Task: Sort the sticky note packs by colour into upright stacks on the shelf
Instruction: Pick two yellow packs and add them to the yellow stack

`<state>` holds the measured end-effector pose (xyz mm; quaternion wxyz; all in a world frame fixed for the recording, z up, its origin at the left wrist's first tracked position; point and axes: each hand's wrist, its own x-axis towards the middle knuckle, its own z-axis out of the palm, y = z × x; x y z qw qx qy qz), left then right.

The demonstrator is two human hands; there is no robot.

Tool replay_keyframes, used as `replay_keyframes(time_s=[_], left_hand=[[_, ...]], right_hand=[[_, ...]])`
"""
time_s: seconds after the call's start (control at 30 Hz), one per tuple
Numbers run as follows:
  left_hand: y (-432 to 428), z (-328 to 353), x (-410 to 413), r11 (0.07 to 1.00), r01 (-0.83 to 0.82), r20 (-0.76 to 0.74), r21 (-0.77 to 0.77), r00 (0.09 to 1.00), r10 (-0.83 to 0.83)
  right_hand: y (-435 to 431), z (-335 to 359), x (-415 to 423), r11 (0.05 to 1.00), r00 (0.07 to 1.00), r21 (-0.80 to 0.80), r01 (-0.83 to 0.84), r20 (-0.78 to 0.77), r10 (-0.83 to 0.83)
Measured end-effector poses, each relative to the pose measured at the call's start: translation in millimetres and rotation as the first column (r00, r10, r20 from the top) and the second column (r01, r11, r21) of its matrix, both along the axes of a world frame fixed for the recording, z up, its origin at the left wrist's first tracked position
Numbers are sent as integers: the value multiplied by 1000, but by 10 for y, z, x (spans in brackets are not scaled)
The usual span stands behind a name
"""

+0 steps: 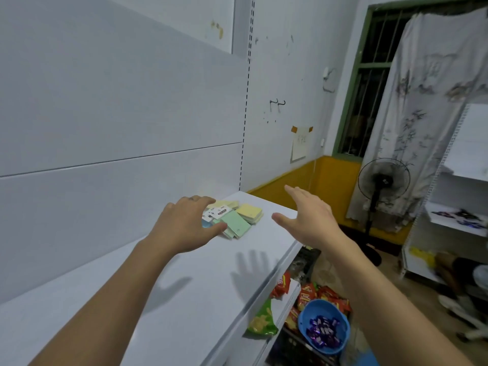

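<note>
A loose pile of sticky note packs lies flat near the far right end of the white shelf (132, 286). In it I see green packs (235, 226), yellow packs (250, 213) and a blue pack (206, 223) partly hidden under my left hand. My left hand (182, 225) hovers open just over the left side of the pile, fingers spread, holding nothing. My right hand (309, 215) floats open to the right of the pile, above the shelf's front corner, palm facing left.
A white back panel rises behind the shelf. Below the front edge sit snack bags (284, 283) and a blue bowl (323, 326) of wrapped sweets. A standing fan (383, 180) and another white shelf unit (459, 220) stand at the right.
</note>
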<state>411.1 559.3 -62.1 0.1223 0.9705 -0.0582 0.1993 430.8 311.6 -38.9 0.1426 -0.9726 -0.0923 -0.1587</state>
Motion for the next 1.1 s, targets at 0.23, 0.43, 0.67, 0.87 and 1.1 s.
replay_keyframes(time_s=[0.23, 0.43, 0.67, 0.87, 1.1], left_hand=[[319, -104, 245, 1000, 15, -35, -23, 999, -16], [360, -193, 438, 999, 17, -60, -35, 998, -19], [290, -244, 778, 1000, -25, -71, -5, 997, 25], [119, -232, 1187, 991, -127, -100, 30, 986, 130], [-189, -225, 1723, 975, -205, -141, 89, 966, 216]], right_hand=[[329, -87, 219, 1000, 999, -1, -8, -37, 8], [412, -183, 455, 1000, 998, -7, -18, -56, 18], [361, -275, 941, 996, 995, 19, -91, -41, 92], [200, -417, 1585, 980, 978, 57, -193, -65, 196], [-43, -533, 2352, 959, 958, 126, -255, -101, 269]])
